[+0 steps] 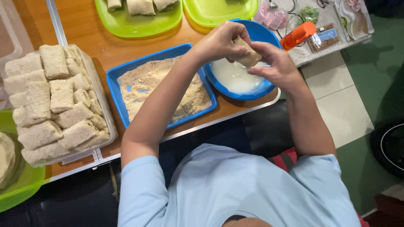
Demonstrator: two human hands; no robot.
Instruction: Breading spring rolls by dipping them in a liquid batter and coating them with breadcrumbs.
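Both hands hold one pale rolled wrap above a blue round bowl of white batter. My left hand grips the roll from the left and above. My right hand pinches it from the right. Left of the bowl lies a blue square tray filled with breadcrumbs. Further left, a clear box is stacked with several crumb-coated rolls.
A green plate with three uncoated rolls sits at the far edge, beside a second green plate. An orange bottle and small bags lie at the right. A green dish is at the near left. The table's front edge runs close to my body.
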